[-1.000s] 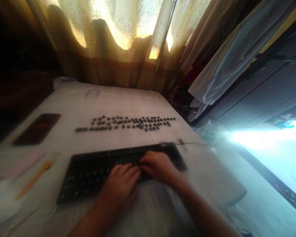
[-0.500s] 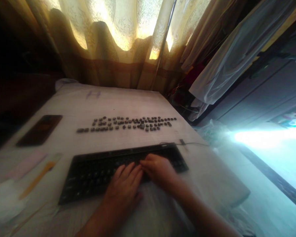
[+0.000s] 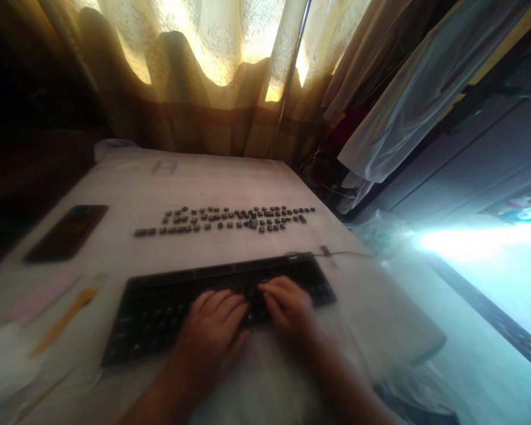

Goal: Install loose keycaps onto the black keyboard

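On the near part of the white cloth-covered surface [image 3: 230, 177], rests the bare left hand [image 3: 210, 330] palm down on the long black plastic keyboard [image 3: 148, 319], fingers loose and released, seemingly to steady it; brings the bare right hand [image 3: 289, 307] over the right-middle keys, fingers bent and close together, as if for fine work, with any grasp too blurred to tell; has the small dark keycaps [image 3: 253, 224] in loose rows on the far side, perhaps for order and easy reach; leaves the flat dark phone-like slab [image 3: 66, 233] well apart at left, with the flat pink strip [image 3: 42, 295] and slim orange tool [image 3: 64, 323] nearer; might snag the thin dark cable [image 3: 347, 254] at right.
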{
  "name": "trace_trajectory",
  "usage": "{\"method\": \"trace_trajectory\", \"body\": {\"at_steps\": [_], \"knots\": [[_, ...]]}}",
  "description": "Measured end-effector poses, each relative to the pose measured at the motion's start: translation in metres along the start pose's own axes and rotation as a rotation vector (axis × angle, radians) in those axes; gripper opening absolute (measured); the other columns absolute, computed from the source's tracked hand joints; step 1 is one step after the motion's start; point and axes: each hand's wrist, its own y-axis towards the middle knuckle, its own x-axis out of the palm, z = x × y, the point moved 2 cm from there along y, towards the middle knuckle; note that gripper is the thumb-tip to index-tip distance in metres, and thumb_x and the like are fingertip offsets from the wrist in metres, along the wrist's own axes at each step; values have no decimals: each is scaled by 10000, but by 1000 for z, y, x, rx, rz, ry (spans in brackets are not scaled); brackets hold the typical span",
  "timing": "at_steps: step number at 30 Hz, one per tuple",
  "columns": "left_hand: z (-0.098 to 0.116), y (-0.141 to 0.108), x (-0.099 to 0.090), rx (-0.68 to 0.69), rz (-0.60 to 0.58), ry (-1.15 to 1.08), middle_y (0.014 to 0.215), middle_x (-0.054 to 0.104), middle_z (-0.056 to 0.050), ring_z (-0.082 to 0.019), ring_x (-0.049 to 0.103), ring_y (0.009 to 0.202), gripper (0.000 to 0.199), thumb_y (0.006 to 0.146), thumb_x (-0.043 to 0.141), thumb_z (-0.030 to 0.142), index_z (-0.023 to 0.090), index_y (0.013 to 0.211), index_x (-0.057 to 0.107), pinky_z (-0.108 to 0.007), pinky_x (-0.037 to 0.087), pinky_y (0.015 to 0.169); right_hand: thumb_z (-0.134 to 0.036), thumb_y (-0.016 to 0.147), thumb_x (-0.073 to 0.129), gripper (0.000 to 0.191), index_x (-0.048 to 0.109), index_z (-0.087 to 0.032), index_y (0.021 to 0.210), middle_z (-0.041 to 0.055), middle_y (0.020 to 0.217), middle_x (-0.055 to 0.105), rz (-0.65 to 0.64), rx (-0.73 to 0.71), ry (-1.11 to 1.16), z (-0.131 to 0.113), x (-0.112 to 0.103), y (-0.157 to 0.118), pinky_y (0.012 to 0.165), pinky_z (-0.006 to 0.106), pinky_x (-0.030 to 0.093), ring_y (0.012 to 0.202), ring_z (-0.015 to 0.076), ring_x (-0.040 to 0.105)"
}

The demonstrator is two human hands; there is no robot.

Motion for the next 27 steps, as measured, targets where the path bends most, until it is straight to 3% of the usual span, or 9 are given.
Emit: {"method": "trace_trajectory", "body": {"at_steps": [4,8,14,19,27], "knots": [[-11,5,-10,-39,69,-21,996,755,-60,-243,665,936,207,927,526,272,206,1004,707,-432,473,888,-143,901,524,236,741,-191,984,62,812,669,137,-69,-49,1,-6,0,650,276,554,722,162,654],[-39,4,-23,-101,93,30,947,757,-43,-234,674,881,200,941,513,270,222,967,705,-435,467,866,-121,894,538,219,744,-174,946,69,829,683,280,-21,-89,11,-15,0,672,272,559,740,164,672],[-82,-7,-33,-242,18,79,936,764,-44,-257,696,844,269,947,491,396,242,942,712,-430,491,780,-129,892,551,206,749,-179,923,67,835,700,340,42,-104,20,-18,-3,694,275,570,761,172,689],[-78,-10,-24,-226,-45,23,972,754,-52,-260,691,893,283,912,542,446,254,1015,723,-434,498,804,-141,898,547,205,747,-178,921,65,828,695,309,41,-80,21,-14,-4,686,283,572,750,169,687],[-72,-8,-18,-286,-86,13,960,743,-38,-260,678,898,165,876,593,357,252,922,712,-441,475,806,-152,899,539,208,744,-187,910,62,822,694,298,54,-74,18,-14,-3,679,302,583,743,173,685]]}}
